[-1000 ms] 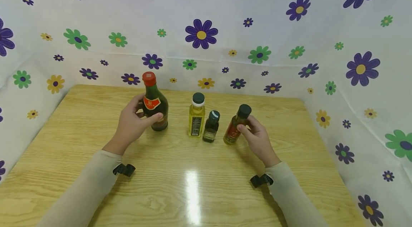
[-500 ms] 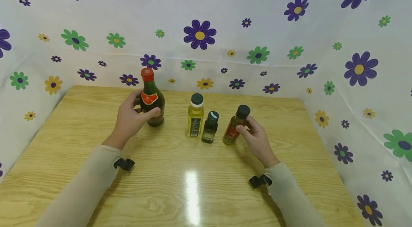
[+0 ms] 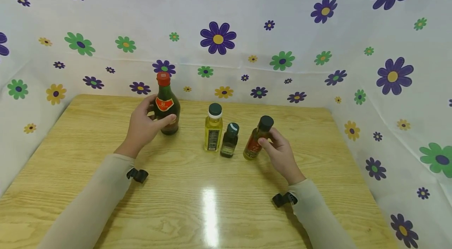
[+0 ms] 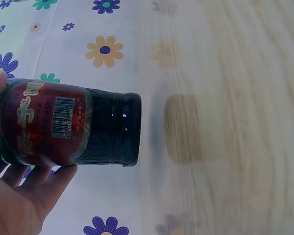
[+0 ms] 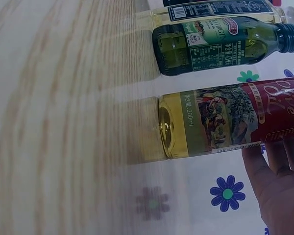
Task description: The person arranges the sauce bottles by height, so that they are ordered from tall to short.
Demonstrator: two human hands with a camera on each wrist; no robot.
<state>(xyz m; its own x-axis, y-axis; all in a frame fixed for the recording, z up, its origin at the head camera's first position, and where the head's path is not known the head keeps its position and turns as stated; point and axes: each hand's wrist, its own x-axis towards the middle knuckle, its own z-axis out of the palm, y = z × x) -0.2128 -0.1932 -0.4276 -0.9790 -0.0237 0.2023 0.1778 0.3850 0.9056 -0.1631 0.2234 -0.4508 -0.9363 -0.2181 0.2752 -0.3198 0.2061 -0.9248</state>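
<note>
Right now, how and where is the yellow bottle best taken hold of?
Probably by its body, just below the white collar, coming from the person's left. The yellow bottle stands upright, and its straight sides should suit a firm grip. The small bottle stands close on its right, leaving little finger room, while the gap toward the red-capped bottle is wider.

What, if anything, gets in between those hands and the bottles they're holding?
Nothing visible: the left hand grips the red-capped bottle directly, and the right hand holds the black-capped bottle. Between those two held bottles, though, stand the bottle of yellow liquid and the small dark green bottle.
</note>
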